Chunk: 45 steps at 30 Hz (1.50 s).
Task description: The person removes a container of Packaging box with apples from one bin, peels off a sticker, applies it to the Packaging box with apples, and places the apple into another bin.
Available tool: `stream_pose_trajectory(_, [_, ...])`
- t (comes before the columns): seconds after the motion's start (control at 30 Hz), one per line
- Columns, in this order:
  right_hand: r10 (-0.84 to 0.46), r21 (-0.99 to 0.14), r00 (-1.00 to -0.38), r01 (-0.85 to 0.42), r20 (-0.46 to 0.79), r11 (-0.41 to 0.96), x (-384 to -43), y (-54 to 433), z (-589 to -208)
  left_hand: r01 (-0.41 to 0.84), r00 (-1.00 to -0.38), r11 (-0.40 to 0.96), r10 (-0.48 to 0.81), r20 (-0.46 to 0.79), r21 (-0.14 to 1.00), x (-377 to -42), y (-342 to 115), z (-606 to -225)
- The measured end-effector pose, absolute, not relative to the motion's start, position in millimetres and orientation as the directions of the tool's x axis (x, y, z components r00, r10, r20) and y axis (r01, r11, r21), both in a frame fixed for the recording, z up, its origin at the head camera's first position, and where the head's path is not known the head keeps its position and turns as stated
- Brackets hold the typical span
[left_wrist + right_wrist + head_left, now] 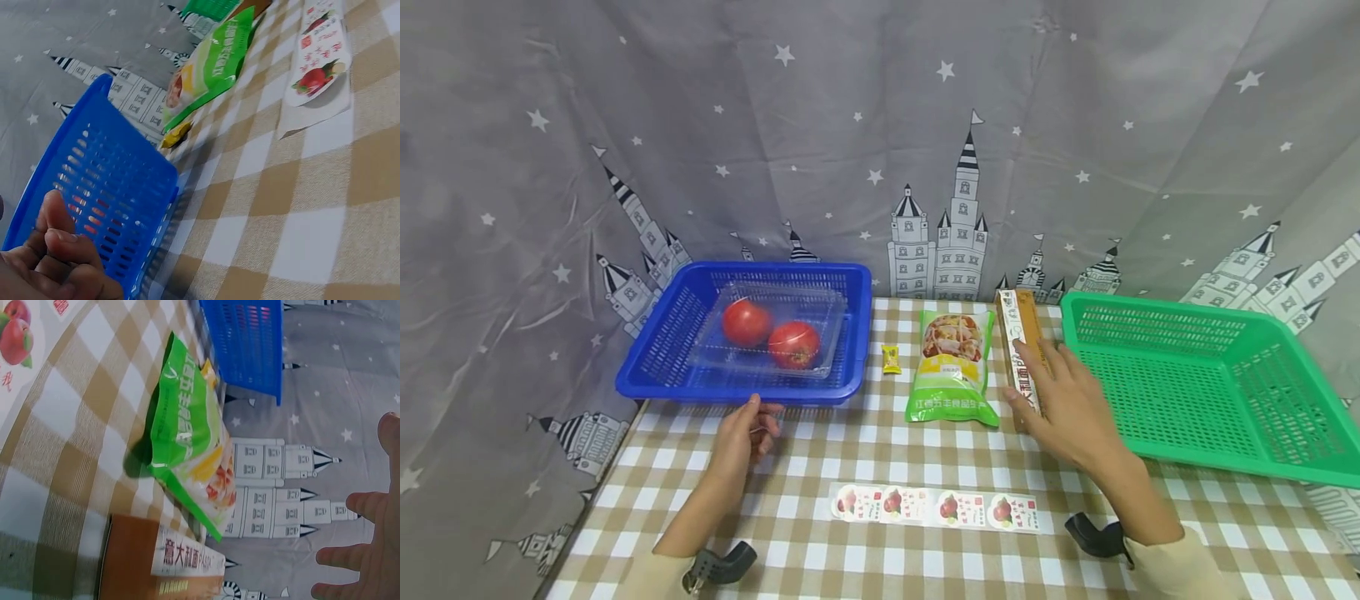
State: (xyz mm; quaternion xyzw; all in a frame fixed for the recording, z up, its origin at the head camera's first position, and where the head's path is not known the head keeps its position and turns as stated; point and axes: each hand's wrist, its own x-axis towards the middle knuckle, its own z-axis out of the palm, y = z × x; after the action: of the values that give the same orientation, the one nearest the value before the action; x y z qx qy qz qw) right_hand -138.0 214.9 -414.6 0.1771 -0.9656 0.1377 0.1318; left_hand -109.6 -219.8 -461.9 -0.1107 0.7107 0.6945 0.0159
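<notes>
My left hand (pixel 741 437) is at the front rim of the blue basket (pixel 647 379), its fingers loosely curled around nothing. Whether a fingertip touches the rim I cannot tell. Inside that basket, a clear plastic container (pixel 831 329) covers or holds two red round fruits (pixel 747 322). My right hand (pixel 1067 408) hovers with spread fingers over the long brown-and-white pasta box (pixel 1019 312), holding nothing. In the right wrist view, the fingers (pixel 365 506) appear apart from the box (pixel 134 559). Left of the box lies a green food packet (pixel 953 367).
A small yellow wrapped piece (pixel 891 359) lies between blue basket and packet. At the right stands a green basket (pixel 1150 450). Near the front, a strip of fruit-printed stickers (pixel 934 507) lies on the checked tablecloth (pixel 820 567). A grey curtain (pixel 850 100) hangs behind.
</notes>
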Motion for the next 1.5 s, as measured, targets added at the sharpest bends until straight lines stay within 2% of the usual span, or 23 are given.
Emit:
stream_pose_trajectory(0.37, [-0.349,-0.235,-0.894,-0.417,0.281,0.878,-149,190,-414,-0.195,-0.954,-0.051,-0.22,-0.202,0.979,-117,-232,-464])
stream_pose_trajectory(0.73, [-0.401,-0.331,-0.885,-0.462,0.238,0.823,-161,152,-412,-0.217,-0.947,-0.085,-0.226,-0.23,0.973,-117,-233,-461])
stream_pose_trajectory(1.1, [-0.476,-0.394,-0.831,-0.556,0.287,0.732,-176,109,-411,-0.239,-0.938,-0.071,-0.239,-0.249,0.968,-118,-234,-457])
stream_pose_trajectory(1.5, [-0.531,-0.448,-0.814,-0.575,0.235,0.684,-190,60,-403,-0.281,-0.941,-0.133,-0.159,-0.3,0.951,-117,-236,-453])
